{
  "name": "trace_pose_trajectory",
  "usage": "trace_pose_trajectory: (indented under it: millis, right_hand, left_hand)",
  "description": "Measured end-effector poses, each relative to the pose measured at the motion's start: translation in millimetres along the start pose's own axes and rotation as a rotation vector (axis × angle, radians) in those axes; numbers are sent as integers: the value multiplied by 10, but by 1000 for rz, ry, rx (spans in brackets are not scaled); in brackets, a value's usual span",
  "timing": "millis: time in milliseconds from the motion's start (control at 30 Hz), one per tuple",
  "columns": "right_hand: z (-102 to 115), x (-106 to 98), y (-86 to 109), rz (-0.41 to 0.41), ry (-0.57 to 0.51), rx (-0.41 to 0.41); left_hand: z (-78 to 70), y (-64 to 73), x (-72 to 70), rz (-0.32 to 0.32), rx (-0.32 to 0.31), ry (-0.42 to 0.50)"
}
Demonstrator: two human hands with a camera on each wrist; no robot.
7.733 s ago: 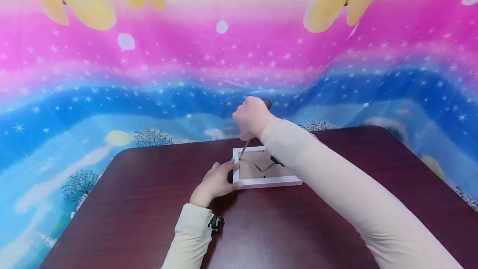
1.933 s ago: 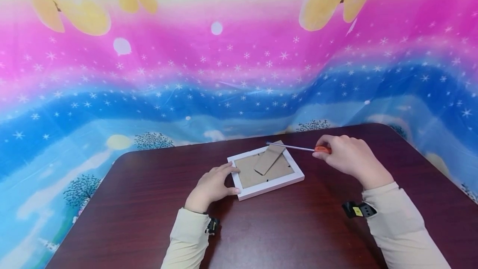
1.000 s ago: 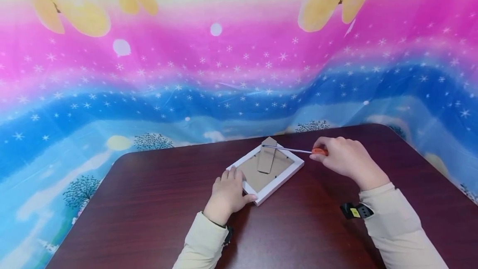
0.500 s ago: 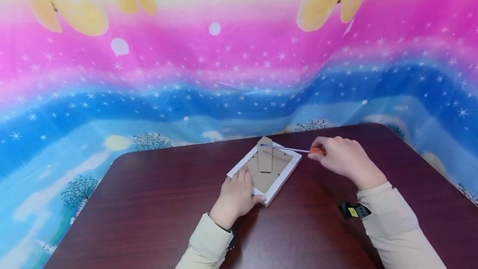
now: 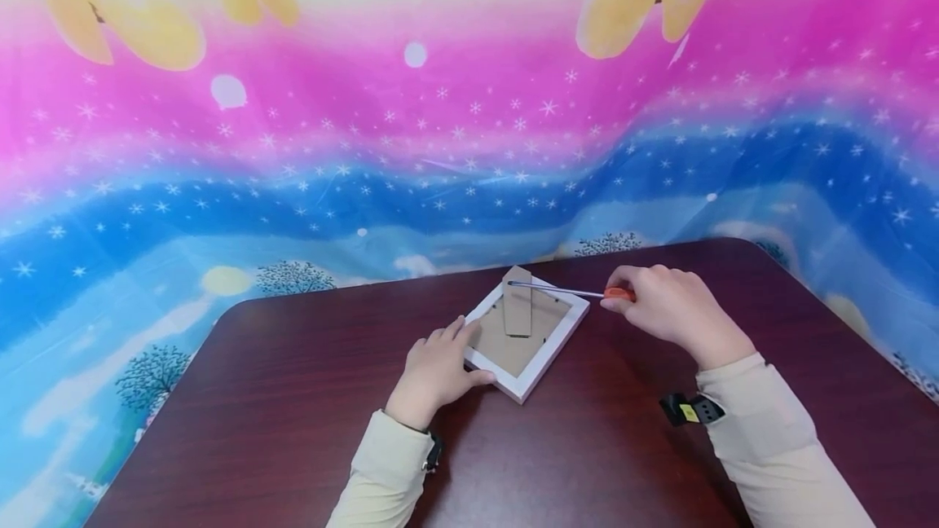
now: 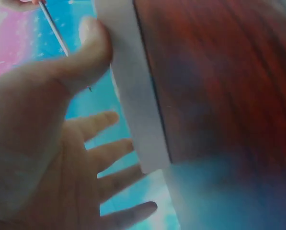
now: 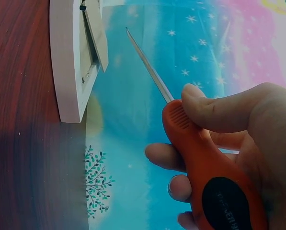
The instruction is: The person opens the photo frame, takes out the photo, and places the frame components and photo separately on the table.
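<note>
Near-left of frame [image 5: 548, 350], L hand [image 5: 436, 369] lay w/ fingers loose, thumb on frame edge — prob. to steady it. Frame sat back-up on table [image 5: 293, 414], stand [image 5: 517, 308] tilted off backing [image 5: 509, 353]. Right of frame, R hand [image 5: 675, 308] gripped driver [image 5: 619, 294] by handle, shaft over frame, tip clear of stand — likely so neither snagged.

On a dark red-brown bench [image 5: 293, 398], a white picture frame [image 5: 548, 347] was laid back side up, its near-left side touched by the left hand [image 5: 438, 369]. An orange-handled tool [image 5: 619, 294] was held in the right hand [image 5: 675, 312], its metal shaft pointed leftward across the tan stand [image 5: 517, 312].
</note>
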State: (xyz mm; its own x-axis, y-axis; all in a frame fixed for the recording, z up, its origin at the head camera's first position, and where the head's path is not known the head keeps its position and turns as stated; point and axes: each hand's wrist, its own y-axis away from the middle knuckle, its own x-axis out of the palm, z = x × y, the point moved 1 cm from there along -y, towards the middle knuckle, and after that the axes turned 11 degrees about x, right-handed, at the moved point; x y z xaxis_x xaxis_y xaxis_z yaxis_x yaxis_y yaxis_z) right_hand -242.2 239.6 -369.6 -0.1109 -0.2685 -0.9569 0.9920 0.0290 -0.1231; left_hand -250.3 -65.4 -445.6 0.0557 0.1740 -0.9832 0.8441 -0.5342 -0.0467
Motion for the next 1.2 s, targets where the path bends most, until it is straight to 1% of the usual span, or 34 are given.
trace_pose_trajectory:
  millis: [100, 200, 400, 567, 800, 1200]
  right_hand:
    - [-1, 7, -6, 1, -1, 2]
    - [-4, 17, -7, 5, 0, 3]
    - [-4, 21, -13, 24, -2, 11]
    - [-8, 10, -8, 27, -1, 9]
    - [-2, 5, 9, 21, -2, 7]
    - [-5, 24, -12, 22, 4, -3]
  left_hand:
    - [12, 1, 0, 14, -34, -4]
    - [1, -3, -2, 17, -40, -21]
    - [-38, 1, -10, -9, -59, -58]
    - [-99, 8, -4, -27, -89, -86]
    - [-197, 29, -23, -45, -157, -106]
    - [-363, 43, -2, -52, -225, -204]
